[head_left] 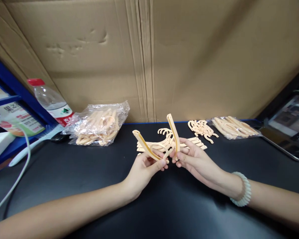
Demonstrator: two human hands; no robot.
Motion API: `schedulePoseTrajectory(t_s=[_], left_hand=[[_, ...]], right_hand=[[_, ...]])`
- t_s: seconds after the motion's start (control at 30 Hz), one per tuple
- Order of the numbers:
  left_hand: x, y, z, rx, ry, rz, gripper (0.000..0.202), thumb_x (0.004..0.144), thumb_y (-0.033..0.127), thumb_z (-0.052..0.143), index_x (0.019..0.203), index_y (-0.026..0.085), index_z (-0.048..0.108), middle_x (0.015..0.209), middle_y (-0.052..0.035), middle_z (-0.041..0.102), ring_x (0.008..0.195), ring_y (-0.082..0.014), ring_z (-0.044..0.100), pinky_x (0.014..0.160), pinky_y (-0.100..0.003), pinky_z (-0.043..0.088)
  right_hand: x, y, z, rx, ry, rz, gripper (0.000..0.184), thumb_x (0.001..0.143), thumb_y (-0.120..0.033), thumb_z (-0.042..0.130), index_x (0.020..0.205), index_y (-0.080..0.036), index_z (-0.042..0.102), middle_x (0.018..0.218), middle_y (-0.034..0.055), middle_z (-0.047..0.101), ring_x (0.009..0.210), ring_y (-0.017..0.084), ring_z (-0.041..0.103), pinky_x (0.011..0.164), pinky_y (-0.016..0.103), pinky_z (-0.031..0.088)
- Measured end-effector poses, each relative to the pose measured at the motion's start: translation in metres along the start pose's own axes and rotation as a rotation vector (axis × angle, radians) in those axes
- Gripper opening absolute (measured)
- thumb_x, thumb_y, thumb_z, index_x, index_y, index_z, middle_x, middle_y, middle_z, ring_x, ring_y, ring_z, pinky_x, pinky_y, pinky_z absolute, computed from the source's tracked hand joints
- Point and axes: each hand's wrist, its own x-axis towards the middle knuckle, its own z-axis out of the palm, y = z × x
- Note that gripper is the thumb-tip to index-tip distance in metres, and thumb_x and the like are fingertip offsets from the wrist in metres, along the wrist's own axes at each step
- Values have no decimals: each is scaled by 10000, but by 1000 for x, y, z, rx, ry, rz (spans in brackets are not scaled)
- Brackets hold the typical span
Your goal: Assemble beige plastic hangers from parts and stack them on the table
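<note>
The left hand (146, 169) has its thumb and fingers closed on the lower end of a pale strip (146, 146); the right hand (195, 162) pinches the lower end of a second strip (173, 129) in the same way. Both pieces are off the table (89, 196), with their gripped ends near each other in the gap between the hands. From these ends the long axes spread away from the person: the left hand's strip leans out to the left, while the right hand's stands steeper, tilting slightly left. A thin curved hook (167, 152) sits between the two grips, closer to the left fingertips; whether it is joined to either strip cannot be told.

The held strips look like smooth, matte plastic, gently bent, with a darker yellowish band along the face and a small hole near the left one's far tip. Just beyond the grips lie more loose strips (198, 142), and past the right hand a tangle of hooks (201, 126). Farther out, a crinkled clear bag (99, 124) of similar pieces lies beyond the left hand, and a flatter bag (235, 127) beyond the right. A ribbed, pale green bracelet (243, 189) circles the right wrist.
</note>
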Motion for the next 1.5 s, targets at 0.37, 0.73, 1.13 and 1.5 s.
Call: schedulePoseTrajectory(t_s=[0.37, 0.73, 1.13, 1.5], left_hand=[[1, 2, -1, 9, -34, -15, 194, 727, 255, 799, 751, 140, 644, 735, -11, 622, 688, -138, 581, 685, -261, 472], [2, 4, -2, 58, -107, -33, 146, 710, 223, 787, 691, 146, 666, 665, -7, 635, 655, -142, 580, 675, -262, 474], [-5, -1, 4, 44, 44, -4, 157, 675, 201, 788, 682, 146, 642, 656, -4, 642, 618, -132, 565, 609, -237, 460], [-5, -1, 6, -40, 86, -3, 204, 682, 218, 819, 746, 128, 647, 699, -9, 674, 636, -116, 613, 628, -214, 506]], right_hand=[[2, 3, -5, -405, -32, -235, 135, 763, -276, 748, 868, -210, 697, 843, 20, 702, 766, 171, 668, 763, 336, 571], [0, 0, -1, -399, -164, -196, 128, 799, -214, 701, 925, -206, 683, 838, 19, 710, 788, 174, 689, 744, 314, 573], [-8, 9, 6, -561, -71, -305, 57, 782, -200, 708, 836, -209, 692, 797, 25, 731, 733, 196, 705, 706, 333, 592], [-10, 14, 14, -500, 13, -301, 163, 776, -289, 753, 874, -189, 669, 789, 42, 721, 705, 198, 711, 677, 332, 609]])
